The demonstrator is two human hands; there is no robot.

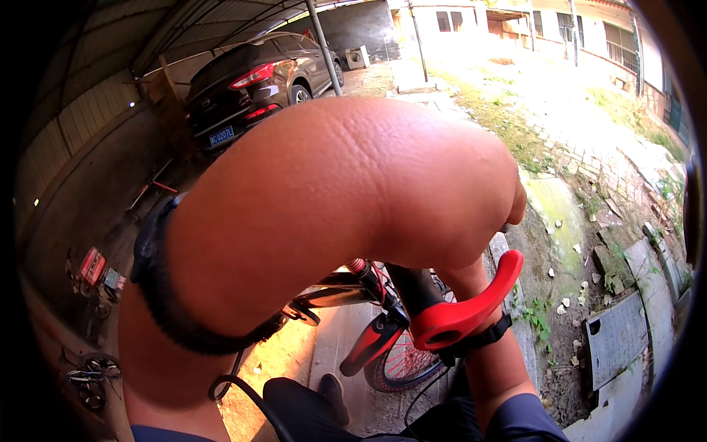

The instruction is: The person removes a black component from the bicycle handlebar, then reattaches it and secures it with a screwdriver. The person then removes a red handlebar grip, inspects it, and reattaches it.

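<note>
Dark blue sleeves (521, 421) leave both forearms bare. A broad black band (152, 283) circles the left arm (166, 387), a narrower black strap (492, 336) the right (497, 368). Trousers (294, 404) and shoe (333, 396) look dark

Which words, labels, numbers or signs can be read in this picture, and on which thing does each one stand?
Blue number plate on the dark car: light characters, not copied out here.
Emblem on the car's tailgate: a small mark, left unnamed.
Grey panel on the ground at right: faint marks, too blurred to read.
Red handlebar part: no writing that I can see.
</note>
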